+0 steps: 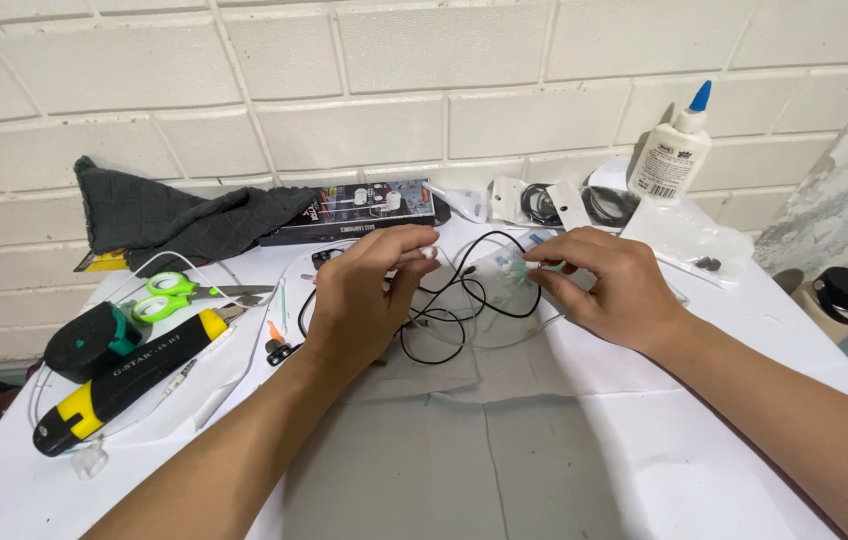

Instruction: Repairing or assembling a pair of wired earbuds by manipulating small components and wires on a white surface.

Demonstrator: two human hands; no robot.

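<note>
There is only one view — the camera sits on the person's head and looks down and forward, over both forearms, onto the white table (644, 470). It is near the hands, and it faces the brick wall (364, 90) behind the table's far edge.

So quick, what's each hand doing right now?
Left hand: closed, pinching a small white earbud tip on the thin black cable.
Right hand: closed, pinching a small pale green piece.
</note>
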